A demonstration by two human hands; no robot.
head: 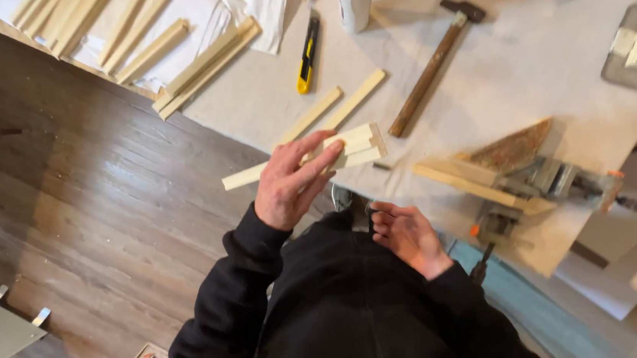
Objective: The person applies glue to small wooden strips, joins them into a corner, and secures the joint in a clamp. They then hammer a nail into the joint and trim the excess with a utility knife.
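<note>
Over the near edge of the table (497, 72), left hand (291, 180) raised, holding a small bundle of pale wooden strips (356, 145) side by side, thumb beneath and fingers (319, 156) laid long and loosely spread across the top. Strips held aloft, long ends jutting out past the palm toward the wooden floor (101, 206), short ends stepped unevenly toward the hammer (432, 66).

Right hand (405, 236) low against the black sweater (368, 314), empty, fingers half curled and touching nothing.

Elsewhere on the table: two loose strips (336, 111) just beyond the bundle, a yellow utility knife (308, 55), a white bottle (353, 2), a stack of longer strips (103, 10) on white paper at the far left, and a metal corner clamp (533, 182) gripping two lengths of wood at the right.

Likely trouble (a judgement only): a flat, open hold on several smooth pieces, so one could slide out and drop to the floor, or the ends could drift further out of line. Sleeve close to the clamp's handle, too, so a careless swing might knock the clamped joint.
</note>
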